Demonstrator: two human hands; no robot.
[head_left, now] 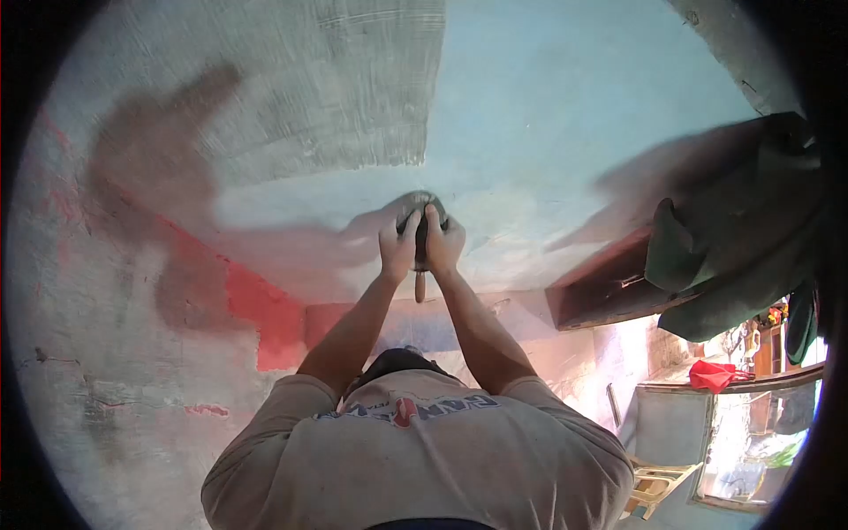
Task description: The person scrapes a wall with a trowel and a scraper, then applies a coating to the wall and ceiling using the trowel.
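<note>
Both hands are raised side by side against a pale blue wall surface [583,106]. They grip a dark tool [421,243] with a rounded top and a wooden handle that points down. My left hand [397,243] closes on its left side, thumb pointing up. On the opposite side my right hand [447,240] presses in the same way, its thumb near the top. The wooden handle [420,287] sticks out below both hands. Just above lies a grey, streaked patch [353,79] on the wall. Exactly what kind of tool this is, I cannot tell.
A dark green cloth [742,247] hangs over a dark wooden shelf [609,291] at the right. Lower right are a red cloth [711,375] on a ledge and a wooden chair [658,486]. Red paint [265,318] marks the left wall. A light shirt [415,450] fills the bottom.
</note>
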